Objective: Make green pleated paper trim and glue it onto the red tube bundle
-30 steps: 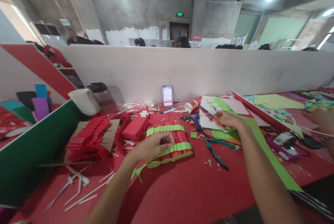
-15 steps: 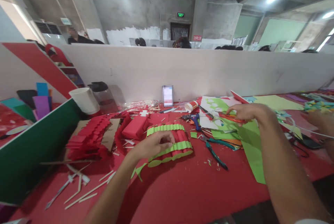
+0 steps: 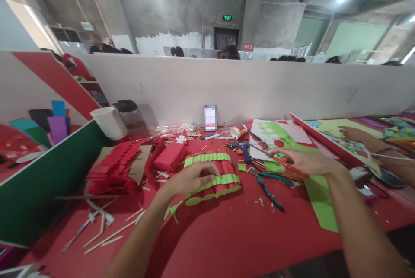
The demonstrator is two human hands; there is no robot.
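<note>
Several red paper rolls (image 3: 226,166) lie side by side on the table, joined by crimped green paper strips (image 3: 231,179) and with green discs at their near ends. My left hand (image 3: 197,176) lies over their left part, fingers curled down onto it; the fingertips are partly hidden. To the right, my right hand (image 3: 300,161) is closed around orange-handled scissors (image 3: 290,166), blades pointing left. Beneath and beside that hand are green paper sheets (image 3: 320,200), one with round cut-outs. Teal-handled pliers (image 3: 267,191) and a blue glue gun (image 3: 244,150) lie between my hands.
Folded red paper (image 3: 113,167) and a red block (image 3: 170,156) lie left, near a green divider (image 3: 48,183). Thin wooden sticks (image 3: 106,239) are scattered in front. A white cup (image 3: 108,122) and a phone (image 3: 210,118) stand behind. Another person's hand (image 3: 355,134) is at right.
My right hand has come slightly nearer, and the scissors have turned so their orange handles slant down to the right. The neighbouring person's hand has moved further in. My left hand stays on the rolls.
</note>
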